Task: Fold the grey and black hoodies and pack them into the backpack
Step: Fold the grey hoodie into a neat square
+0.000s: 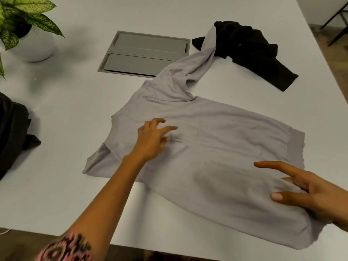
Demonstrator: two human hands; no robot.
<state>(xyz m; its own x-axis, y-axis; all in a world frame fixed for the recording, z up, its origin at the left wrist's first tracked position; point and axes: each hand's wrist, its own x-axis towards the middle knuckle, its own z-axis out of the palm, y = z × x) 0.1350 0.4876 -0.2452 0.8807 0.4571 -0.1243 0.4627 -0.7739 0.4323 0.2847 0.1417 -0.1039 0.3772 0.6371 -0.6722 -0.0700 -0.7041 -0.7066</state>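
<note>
Both hands open over the flat grey hoodie

The grey hoodie (216, 147) lies spread in the middle of the white table (56, 185). The left hand (152, 140) is over its chest part with fingers spread and pinches nothing. The right hand (308, 191) rests on the near corner beside the hem, fingers stretched out. One grey sleeve reaches up to the crumpled black hoodie (250, 51) at the far side. The dark backpack (13, 132) stands apart at the left edge.

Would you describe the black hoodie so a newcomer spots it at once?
On the white table, look beyond the spread pale grey hoodie, far right. The crumpled black fabric hoodie lies there, the only dark heap the grey sleeve touches.
</note>
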